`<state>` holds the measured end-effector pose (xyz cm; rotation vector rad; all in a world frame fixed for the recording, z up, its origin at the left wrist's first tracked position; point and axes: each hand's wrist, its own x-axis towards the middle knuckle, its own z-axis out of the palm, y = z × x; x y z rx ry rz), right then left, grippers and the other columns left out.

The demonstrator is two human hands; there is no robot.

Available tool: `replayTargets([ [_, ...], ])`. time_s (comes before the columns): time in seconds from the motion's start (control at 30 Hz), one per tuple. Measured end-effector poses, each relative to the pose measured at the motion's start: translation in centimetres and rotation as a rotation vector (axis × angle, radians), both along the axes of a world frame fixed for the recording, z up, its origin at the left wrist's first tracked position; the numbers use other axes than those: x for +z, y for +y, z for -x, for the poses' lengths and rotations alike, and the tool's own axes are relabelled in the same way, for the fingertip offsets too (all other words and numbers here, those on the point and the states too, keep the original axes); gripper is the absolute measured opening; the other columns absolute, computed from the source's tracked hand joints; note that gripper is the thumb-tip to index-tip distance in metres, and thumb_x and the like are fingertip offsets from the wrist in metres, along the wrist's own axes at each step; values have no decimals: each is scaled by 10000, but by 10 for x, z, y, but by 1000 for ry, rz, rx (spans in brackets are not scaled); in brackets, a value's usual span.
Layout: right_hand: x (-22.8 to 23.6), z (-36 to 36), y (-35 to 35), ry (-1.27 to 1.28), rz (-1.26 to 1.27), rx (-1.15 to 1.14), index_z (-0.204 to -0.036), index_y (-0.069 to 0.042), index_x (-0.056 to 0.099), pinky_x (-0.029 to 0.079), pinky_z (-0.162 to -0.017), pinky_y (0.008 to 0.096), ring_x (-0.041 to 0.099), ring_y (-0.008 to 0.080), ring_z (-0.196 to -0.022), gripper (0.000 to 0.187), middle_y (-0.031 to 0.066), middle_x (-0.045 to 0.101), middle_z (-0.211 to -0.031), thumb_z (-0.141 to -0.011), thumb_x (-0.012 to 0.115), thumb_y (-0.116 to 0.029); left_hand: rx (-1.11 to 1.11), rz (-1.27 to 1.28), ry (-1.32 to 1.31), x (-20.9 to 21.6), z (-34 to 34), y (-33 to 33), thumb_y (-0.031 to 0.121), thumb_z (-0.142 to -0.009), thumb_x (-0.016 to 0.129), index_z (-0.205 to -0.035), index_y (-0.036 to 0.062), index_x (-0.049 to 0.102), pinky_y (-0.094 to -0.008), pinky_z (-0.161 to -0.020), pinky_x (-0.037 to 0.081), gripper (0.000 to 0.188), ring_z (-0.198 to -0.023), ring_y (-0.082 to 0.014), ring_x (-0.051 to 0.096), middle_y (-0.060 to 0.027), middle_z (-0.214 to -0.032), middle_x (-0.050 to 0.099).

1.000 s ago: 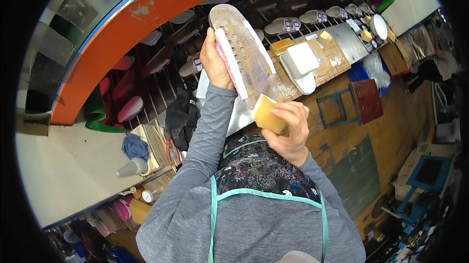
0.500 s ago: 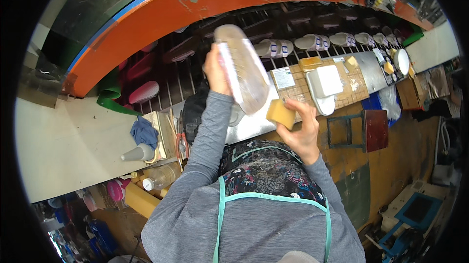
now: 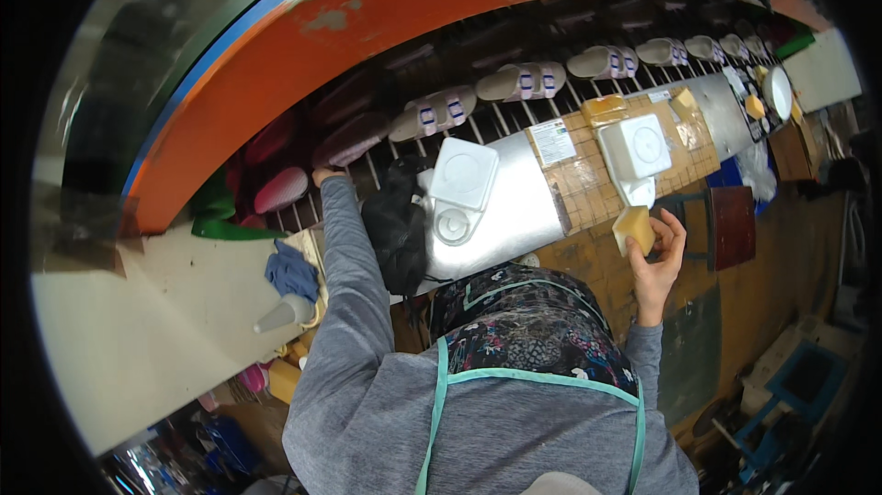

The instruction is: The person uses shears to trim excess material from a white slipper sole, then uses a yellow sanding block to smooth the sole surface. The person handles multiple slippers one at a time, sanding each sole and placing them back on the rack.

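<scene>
My left hand point(image 3: 326, 175) reaches into the dark rack, its fingers closed at the near end of a pink shoe sole point(image 3: 354, 138); the fingertips are partly hidden there. To the right, my right hand point(image 3: 660, 261) pinches a yellow sponge block point(image 3: 634, 228) between thumb and fingers, above the floor and just short of the bench edge. A white plastic container point(image 3: 464, 173) with a round-welled front sits on the metal plate between my hands. Beyond the sponge stands a second white container point(image 3: 636, 147) on the taped cardboard. A sandal point(image 3: 434, 115) with pale straps lies nearest among those on the rack.
Several similar sandals point(image 3: 521, 81) line the metal-bar rack under an orange hood point(image 3: 367, 8). Another pink sole point(image 3: 281, 190) lies left of my left hand. A black cloth-like bundle point(image 3: 397, 224), a blue rag point(image 3: 292, 272) and a grey cone point(image 3: 285, 313) are near my left arm. A dark red stool point(image 3: 733, 228) stands at right.
The sole my left hand was holding up has left it, and that hand has moved left to the rack. My right hand has shifted right with the sponge. The view has turned slightly.
</scene>
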<state>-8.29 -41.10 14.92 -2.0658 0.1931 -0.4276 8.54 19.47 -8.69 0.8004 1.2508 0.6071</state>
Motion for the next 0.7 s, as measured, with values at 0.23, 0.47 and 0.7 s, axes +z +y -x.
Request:
replayTargets([
  [0.23,-66,-21,-53,9,61,-217,-1206,-32,588,503,-870,332,655,220,-998,445,117,673,-1087,-786,730,-72,-1041,-1110,904,50,-74,-123,596,-720,721,-1332,120,585,-460,-1037,416,788,-1214,-394,553,-209,-1322,582],
  [0.47,-116,-55,-83,-76,457,-219,-1108,-71,625,471,-875,392,600,309,-1028,396,101,644,-1067,-728,738,-74,-1495,-927,217,85,-105,-161,296,-715,830,-1073,32,722,-330,-782,516,458,-888,-206,667,-117,-996,716],
  [0.7,-122,-54,-89,35,503,-174,-1080,-107,639,431,-860,394,577,280,-1035,368,76,630,-1038,-721,717,-84,-1220,-367,-568,216,-14,-207,150,-883,687,-977,-52,701,-267,-803,486,223,-864,-140,644,-101,-959,702],
])
